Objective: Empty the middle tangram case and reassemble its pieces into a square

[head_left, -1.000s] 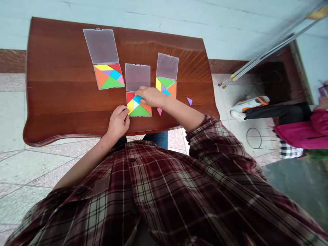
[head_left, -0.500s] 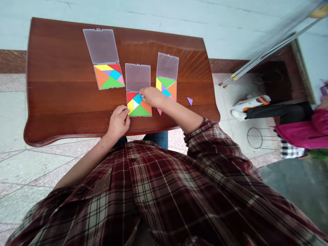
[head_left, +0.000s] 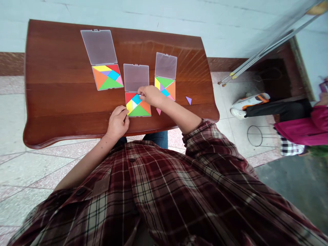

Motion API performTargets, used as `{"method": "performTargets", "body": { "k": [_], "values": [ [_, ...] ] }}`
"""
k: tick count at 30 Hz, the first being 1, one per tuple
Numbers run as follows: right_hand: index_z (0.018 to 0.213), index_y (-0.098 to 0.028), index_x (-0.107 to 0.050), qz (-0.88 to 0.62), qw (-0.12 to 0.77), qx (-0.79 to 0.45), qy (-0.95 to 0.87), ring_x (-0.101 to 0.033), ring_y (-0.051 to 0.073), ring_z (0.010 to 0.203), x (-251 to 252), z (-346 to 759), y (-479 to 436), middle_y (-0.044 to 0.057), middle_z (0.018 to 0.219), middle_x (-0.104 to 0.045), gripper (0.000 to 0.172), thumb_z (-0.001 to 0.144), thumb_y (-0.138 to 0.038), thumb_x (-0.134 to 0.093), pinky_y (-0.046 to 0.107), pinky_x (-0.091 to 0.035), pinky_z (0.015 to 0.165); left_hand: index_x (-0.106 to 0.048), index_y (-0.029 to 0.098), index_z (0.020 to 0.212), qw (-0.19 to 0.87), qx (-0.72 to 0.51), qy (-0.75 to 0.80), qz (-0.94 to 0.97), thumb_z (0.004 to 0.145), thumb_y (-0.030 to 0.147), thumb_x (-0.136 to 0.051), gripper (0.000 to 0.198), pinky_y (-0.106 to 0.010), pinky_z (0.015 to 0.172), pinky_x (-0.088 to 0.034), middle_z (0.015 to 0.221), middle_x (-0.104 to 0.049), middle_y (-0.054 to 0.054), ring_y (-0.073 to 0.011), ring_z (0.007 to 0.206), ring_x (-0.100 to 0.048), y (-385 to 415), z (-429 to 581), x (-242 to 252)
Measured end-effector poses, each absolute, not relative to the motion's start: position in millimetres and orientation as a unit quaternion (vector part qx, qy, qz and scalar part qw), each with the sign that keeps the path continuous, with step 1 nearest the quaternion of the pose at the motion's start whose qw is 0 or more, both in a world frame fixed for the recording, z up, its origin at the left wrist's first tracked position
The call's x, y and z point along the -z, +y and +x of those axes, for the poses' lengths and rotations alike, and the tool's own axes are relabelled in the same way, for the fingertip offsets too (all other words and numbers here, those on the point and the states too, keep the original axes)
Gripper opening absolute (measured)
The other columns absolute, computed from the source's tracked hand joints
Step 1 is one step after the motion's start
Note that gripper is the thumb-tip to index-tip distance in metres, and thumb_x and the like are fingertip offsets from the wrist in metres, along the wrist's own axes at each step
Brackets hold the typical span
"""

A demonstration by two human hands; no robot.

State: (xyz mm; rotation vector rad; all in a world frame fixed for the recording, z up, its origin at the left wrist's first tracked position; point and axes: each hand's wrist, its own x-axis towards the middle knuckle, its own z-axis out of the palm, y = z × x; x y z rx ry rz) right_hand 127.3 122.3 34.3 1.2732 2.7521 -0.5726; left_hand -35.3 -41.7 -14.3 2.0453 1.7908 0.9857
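A tangram case [head_left: 136, 78] stands open in the middle, its clear lid tipped back. In its tray lie a red piece [head_left: 129, 97], a yellow piece [head_left: 130, 107], a green triangle [head_left: 139, 111] and an orange triangle [head_left: 146, 107]; a white gap shows between them. My right hand [head_left: 151, 95] reaches across the tray's upper right, fingers bent together with the tips at the edge of a blue tangram piece [head_left: 136, 99]. My left hand [head_left: 118, 123] rests on the table, its curled fingers at the tray's left edge beside the yellow piece.
On the brown table [head_left: 58, 102], filled tangram cases lie open at left [head_left: 107, 78] and right [head_left: 171, 87]. A pink piece [head_left: 159, 111] and a purple triangle [head_left: 189, 100] lie loose. A person's leg [head_left: 266, 111] and crutches [head_left: 256, 63] are off to the right.
The view has shifted slightly. My right fingers have barely moved at the blue piece, and my left hand stays at the tray's edge.
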Motion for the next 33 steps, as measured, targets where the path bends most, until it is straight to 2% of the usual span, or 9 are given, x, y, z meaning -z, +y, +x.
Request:
{"method": "performTargets", "body": {
  "k": [5, 9, 15, 21, 27, 33],
  "values": [
    [0.104, -0.02, -0.065, 0.505, -0.119, 0.197, 0.832, -0.061, 0.02, 0.088, -50, 185, 131, 0.006, 0.096, -0.068, 0.022, 0.087, -0.021, -0.051, 0.035, -0.044, 0.082, -0.064, 0.017, 0.1, 0.126, -0.338, 0.614, 0.702, 0.085, 0.02, -0.043, 0.025, -0.045, 0.104, -0.045, 0.114, -0.062, -0.011, -0.0256, 0.113, -0.056, -41, -37, 15],
    [0.097, -0.017, -0.067, 0.604, -0.168, 0.145, 0.765, -0.062, 0.023, 0.088, -49, 260, 134, 0.008, 0.093, -0.068, 0.02, 0.084, -0.021, -0.052, 0.038, -0.046, 0.083, -0.064, 0.016, 0.098, 0.115, -0.342, 0.609, 0.706, 0.085, 0.021, -0.044, 0.024, -0.045, 0.103, -0.046, 0.114, -0.063, -0.012, -0.0263, 0.113, -0.057, -40, -39, 17],
    [0.094, -0.014, -0.068, 0.728, -0.096, 0.097, 0.672, -0.063, 0.025, 0.089, -35, 338, 126, 0.012, 0.094, -0.07, 0.021, 0.076, -0.018, -0.059, 0.038, -0.047, 0.082, -0.064, 0.019, 0.097, 0.121, -0.347, 0.617, 0.695, 0.082, 0.022, -0.048, 0.022, -0.045, 0.105, -0.045, 0.115, -0.062, -0.011, -0.0266, 0.114, -0.057, -37, -43, 19],
    [0.101, -0.015, -0.065, 0.729, -0.068, 0.142, 0.666, -0.061, 0.024, 0.091, -21, 336, 135, 0.011, 0.099, -0.068, 0.027, 0.075, -0.024, -0.066, 0.036, -0.047, 0.083, -0.063, 0.019, 0.097, 0.117, -0.342, 0.618, 0.698, 0.082, 0.022, -0.048, 0.022, -0.045, 0.106, -0.045, 0.115, -0.061, -0.011, -0.0266, 0.115, -0.056, -37, -45, 20],
    [0.08, -0.019, -0.062, 0.722, -0.005, 0.156, 0.674, -0.06, 0.022, 0.083, -19, 327, 151, 0.006, 0.085, -0.065, 0.014, 0.068, -0.017, -0.07, 0.033, -0.048, 0.078, -0.064, 0.018, 0.099, 0.121, -0.338, 0.623, 0.695, 0.082, 0.021, -0.048, 0.023, -0.046, 0.105, -0.045, 0.116, -0.063, -0.012, -0.0271, 0.116, -0.057, -38, -44, 19],
    [0.069, -0.02, -0.056, 0.727, 0.003, 0.161, 0.667, -0.058, 0.017, 0.072, -23, 330, 149, 0.003, 0.073, -0.062, 0.016, 0.066, -0.017, -0.072, 0.03, -0.049, 0.071, -0.065, 0.017, 0.098, 0.118, -0.334, 0.622, 0.699, 0.083, 0.021, -0.047, 0.024, -0.046, 0.105, -0.046, 0.114, -0.064, -0.011, -0.0267, 0.115, -0.058, -38, -42, 16]
  ]
}}
